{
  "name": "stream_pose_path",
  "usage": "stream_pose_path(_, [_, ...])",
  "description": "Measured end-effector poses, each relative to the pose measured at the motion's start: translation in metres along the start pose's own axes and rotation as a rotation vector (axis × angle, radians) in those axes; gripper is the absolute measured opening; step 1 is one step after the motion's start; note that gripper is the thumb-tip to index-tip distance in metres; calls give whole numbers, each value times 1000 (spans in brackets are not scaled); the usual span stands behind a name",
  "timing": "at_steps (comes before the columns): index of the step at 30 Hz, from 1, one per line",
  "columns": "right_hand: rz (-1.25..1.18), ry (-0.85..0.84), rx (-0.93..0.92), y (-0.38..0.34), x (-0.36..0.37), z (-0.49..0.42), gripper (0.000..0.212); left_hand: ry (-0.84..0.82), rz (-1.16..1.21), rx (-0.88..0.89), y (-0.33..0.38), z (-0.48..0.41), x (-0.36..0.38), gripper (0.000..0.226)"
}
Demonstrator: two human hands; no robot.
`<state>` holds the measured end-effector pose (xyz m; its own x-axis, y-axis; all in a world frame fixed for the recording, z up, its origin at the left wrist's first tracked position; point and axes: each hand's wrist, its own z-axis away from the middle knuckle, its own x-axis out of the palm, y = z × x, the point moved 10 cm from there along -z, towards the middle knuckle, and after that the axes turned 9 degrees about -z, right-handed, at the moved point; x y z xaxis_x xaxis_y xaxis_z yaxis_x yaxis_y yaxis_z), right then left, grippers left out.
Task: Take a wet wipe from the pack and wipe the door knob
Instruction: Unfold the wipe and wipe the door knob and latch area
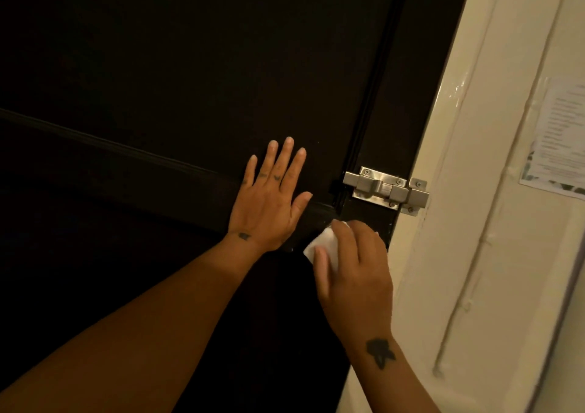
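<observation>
My right hand (354,273) is closed around a white wet wipe (323,245), pressed against the dark door (158,80) near its right edge, just below the bolt. The door knob itself is hidden under the wipe and my fingers. Flat on the door to the left lies my left hand (269,200), fingers spread and holding nothing. The wipe pack is out of view.
A steel sliding bolt (386,189) bridges the door edge and the cream door frame (459,222), directly above my right hand. A printed paper sheet (560,140) is stuck to the wall at the right. A thin pipe or cable (474,270) runs down the frame.
</observation>
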<state>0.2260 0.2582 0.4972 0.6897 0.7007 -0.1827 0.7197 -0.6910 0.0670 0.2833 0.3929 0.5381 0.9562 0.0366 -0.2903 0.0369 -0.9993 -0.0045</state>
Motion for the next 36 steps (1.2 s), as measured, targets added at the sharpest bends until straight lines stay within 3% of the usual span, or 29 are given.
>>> stream_pose_path(4, [94, -34, -7, -6, 4, -7, 33, -3, -6, 5, 0, 1, 0, 62])
stream_pose_path(10, [115, -101, -191, -5, 4, 12, 37, 3, 17, 16, 1, 1, 0, 61])
stream_pose_path(13, [120, -114, -109, -6, 7, -3, 28, 21, 11, 13, 1, 1, -2, 61])
stream_pose_path(16, [279, -188, -71, -12, 20, -10, 18, 13, 14, 7, 0, 1, -1, 61])
stream_pose_path(21, [369, -332, -367, -19, 24, 4, 20, 23, 17, 16, 1, 1, -3, 62])
stream_pose_path(26, [210, -269, -128, -4, 8, -9, 41, 27, 15, 13, 0, 0, -2, 62])
stream_pose_path(29, [296, -284, -243, -15, 17, 2, 28, 28, 6, 16, 1, 0, -2, 63])
stream_pose_path(32, [274, -344, -377, -16, 18, 9, 29, 29, -5, 12, 1, 0, -1, 63])
stream_pose_path(36, [61, -237, -119, 1, 0, -5, 40, 44, -3, 12, -1, 0, -3, 63])
